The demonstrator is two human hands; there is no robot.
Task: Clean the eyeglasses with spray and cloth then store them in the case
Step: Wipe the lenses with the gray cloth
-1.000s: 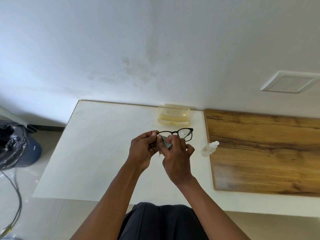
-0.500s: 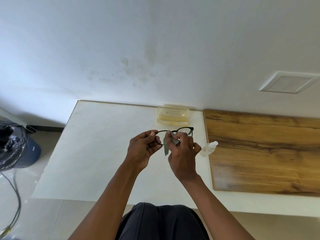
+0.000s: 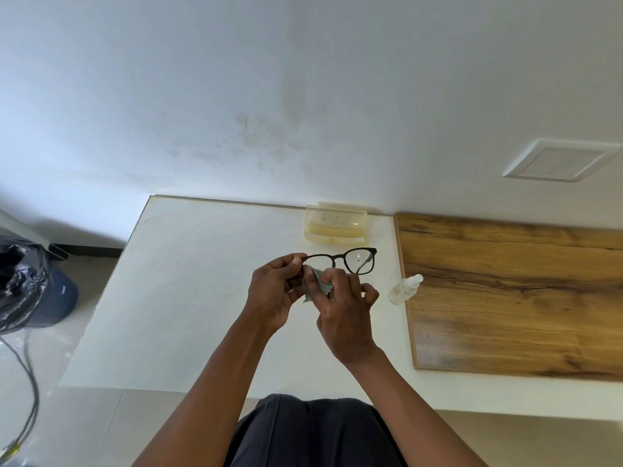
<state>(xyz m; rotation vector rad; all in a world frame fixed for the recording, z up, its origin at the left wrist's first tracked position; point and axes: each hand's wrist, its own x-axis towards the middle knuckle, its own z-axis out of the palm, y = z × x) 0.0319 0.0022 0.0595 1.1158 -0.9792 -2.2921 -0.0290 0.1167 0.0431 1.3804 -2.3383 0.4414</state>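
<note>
White tabletop (image 3: 188,298): carrying everything, with a wood-grain panel (image 3: 505,298) lying on its right side.
Case (image 3: 335,224): sitting at the back edge against the wall, yellowish and translucent, well apart from the action and waiting; whether it is lying open or shut, I cannot tell. Storing is looking like the last step, not yet begun.
Left hand (image 3: 273,294): gripping the eyeglasses at their left end, thumb pinching the frame corner, holding them up over the tabletop.
Right hand (image 3: 347,311): pinching the grey cloth (image 3: 318,284) against the left lens, fingers curled in.
Eyeglasses (image 3: 340,259): dark-framed, hovering in the air between the case and the person; the right lens is showing clear with a glint on it.
Spray bottle (image 3: 404,289): lying set down just beside the wood panel's edge, nobody touching it, so spraying is looking finished.
Progress: wiping is happening right now; finishing the lenses, folding the temples and casing are all remaining, by my reading.
</note>
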